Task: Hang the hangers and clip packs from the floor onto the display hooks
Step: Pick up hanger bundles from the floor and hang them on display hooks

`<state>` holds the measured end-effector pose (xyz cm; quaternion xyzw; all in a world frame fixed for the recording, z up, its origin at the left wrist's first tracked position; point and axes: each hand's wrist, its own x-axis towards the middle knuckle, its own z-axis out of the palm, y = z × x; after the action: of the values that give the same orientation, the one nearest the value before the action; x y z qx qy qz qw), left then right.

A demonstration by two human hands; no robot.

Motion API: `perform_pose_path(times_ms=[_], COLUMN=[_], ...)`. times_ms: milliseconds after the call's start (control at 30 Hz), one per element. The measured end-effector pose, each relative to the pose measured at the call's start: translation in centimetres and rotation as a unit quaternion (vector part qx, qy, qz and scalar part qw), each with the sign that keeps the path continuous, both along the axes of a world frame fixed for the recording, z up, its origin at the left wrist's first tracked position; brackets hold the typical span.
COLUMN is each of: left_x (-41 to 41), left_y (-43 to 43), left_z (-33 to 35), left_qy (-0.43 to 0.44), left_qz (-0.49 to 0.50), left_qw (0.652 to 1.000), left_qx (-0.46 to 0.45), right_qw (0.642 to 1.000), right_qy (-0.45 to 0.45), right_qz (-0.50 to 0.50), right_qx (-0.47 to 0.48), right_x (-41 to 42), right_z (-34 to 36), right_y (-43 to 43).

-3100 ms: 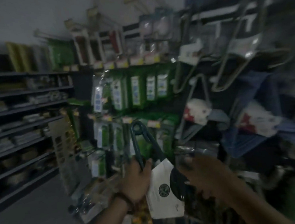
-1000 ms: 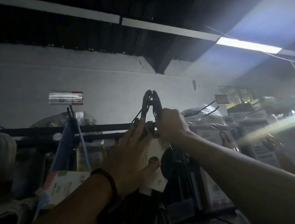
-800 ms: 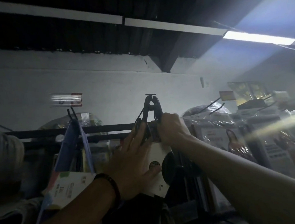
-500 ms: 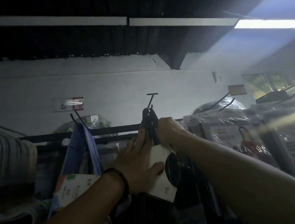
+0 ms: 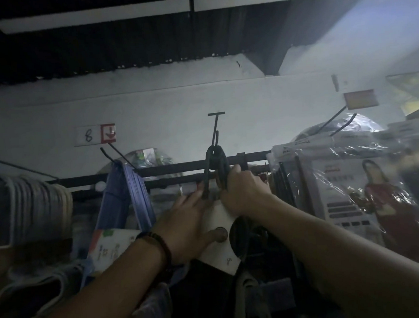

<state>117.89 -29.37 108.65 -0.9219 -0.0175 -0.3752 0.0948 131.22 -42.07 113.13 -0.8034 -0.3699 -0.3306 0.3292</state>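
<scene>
Pale wall (image 5: 198, 97) runs behind a dark rail (image 5: 174, 165) crowded with stock, dim under a black ceiling; blue hangers (image 5: 128, 190) dangle to the left and wrapped packs (image 5: 351, 192) fill the right. At the centre a display hook (image 5: 215, 130) sticks out with a T-shaped tip; the dark hanger pack (image 5: 216, 159) has its looped tops over that hook, with its white card (image 5: 219, 223) hanging below. The right hand (image 5: 241, 191) is curled round the pack's necks just beneath the loops; the left hand (image 5: 186, 223) lies spread against the card, fingers stretched upward and thumb pressed on the printed face. The step in hand looks like seating this pack on the hook; it seems nearly done, though whether every loop sits fully over the prong cannot be told in this light. Next would be sliding the loops back toward the rail, then easing both hands away gently so the pack settles without swinging off.
</scene>
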Motion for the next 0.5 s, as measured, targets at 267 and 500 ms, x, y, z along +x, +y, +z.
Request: perform_pose_path(times_ms=[267,500], left_x=[-15.4,-37.4], left_y=[-1.4,1.5], left_z=[-5.0,-14.7], left_qy=[-0.071,0.043], left_qz=[0.186,0.227], left_qw=[0.976,0.966], left_qx=[0.093,-0.114], right_qw=[0.99,0.966], right_qy=[-0.139,-0.102], right_qz=[0.004,0.233], right_qx=[0.013,-0.038], right_x=[-11.9,-28.9], right_z=[-4.8,-13.7], right_y=[-3.4,2.2])
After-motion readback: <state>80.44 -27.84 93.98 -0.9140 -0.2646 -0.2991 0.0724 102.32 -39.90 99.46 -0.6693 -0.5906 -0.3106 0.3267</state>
